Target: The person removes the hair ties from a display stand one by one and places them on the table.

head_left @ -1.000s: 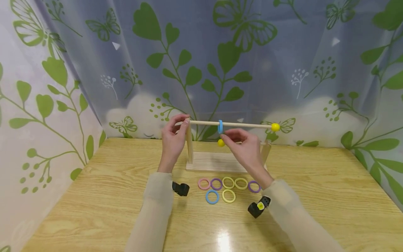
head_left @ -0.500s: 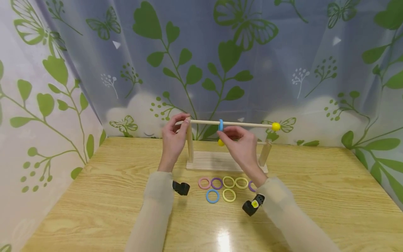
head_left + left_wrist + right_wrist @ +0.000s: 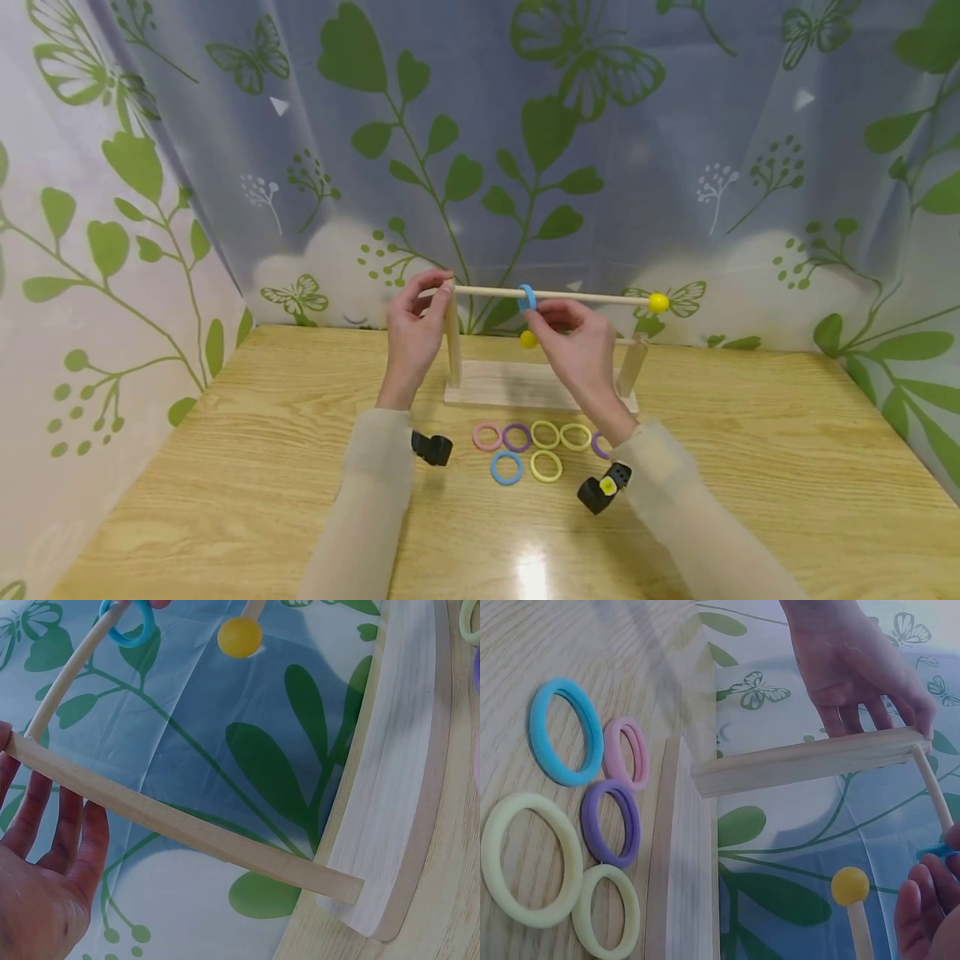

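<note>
A wooden stand has a base [image 3: 510, 383], a post [image 3: 453, 342] at the left and a shorter post at the right. From the left post's top a thin rod [image 3: 480, 292] runs right to a yellow ball [image 3: 658, 303]. My left hand [image 3: 414, 329] holds that post's top between thumb and fingers. A blue hair tie [image 3: 527, 297] hangs around the rod near its middle, slightly tilted. My right hand [image 3: 577, 346] pinches its lower edge, and in the right wrist view fingers [image 3: 930, 900] partly cover it. Behind this hand, a lower rod ends in another yellow ball [image 3: 528, 339].
In front of the stand lie several loose hair ties on the wooden table [image 3: 300, 467]: pink [image 3: 487, 437], purple [image 3: 517, 437], yellow [image 3: 546, 466] and blue [image 3: 507, 468]. A purple one is partly hidden by the right wrist. A patterned curtain [image 3: 480, 167] hangs behind the table.
My right hand has shifted slightly left and its grip on the blue hair tie is higher. The hair tie has turned from edge-on to a slight tilt. My left hand stays put.
</note>
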### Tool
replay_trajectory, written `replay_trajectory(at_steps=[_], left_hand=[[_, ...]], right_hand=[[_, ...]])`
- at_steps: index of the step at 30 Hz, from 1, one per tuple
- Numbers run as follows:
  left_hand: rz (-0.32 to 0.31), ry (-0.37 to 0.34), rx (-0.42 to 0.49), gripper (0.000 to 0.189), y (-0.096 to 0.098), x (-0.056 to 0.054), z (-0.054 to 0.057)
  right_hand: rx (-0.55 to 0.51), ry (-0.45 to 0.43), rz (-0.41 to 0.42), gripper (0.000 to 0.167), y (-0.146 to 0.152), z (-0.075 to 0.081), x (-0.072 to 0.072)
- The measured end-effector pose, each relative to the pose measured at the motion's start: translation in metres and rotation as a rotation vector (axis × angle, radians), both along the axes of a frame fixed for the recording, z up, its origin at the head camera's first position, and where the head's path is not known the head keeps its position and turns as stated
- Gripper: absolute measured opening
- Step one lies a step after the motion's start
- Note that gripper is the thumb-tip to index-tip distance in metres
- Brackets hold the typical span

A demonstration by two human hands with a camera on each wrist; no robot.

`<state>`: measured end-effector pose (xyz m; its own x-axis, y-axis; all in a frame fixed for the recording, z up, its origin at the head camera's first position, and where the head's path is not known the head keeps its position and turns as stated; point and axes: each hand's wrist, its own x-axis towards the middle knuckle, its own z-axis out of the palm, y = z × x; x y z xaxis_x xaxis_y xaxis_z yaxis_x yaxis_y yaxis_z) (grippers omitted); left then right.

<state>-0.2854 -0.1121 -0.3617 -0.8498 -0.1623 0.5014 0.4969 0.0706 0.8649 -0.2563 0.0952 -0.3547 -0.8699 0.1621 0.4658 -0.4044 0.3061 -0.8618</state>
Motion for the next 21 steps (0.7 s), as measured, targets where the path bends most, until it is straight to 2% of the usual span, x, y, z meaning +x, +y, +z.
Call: replay_trajectory(at_steps=[21], left_hand=[[0.0, 0.003, 0.009, 0.021, 0.001, -0.001, 0.0]], right_hand=[[0.052, 0.0, -0.059, 0.015, 0.014, 0.002, 0.003]])
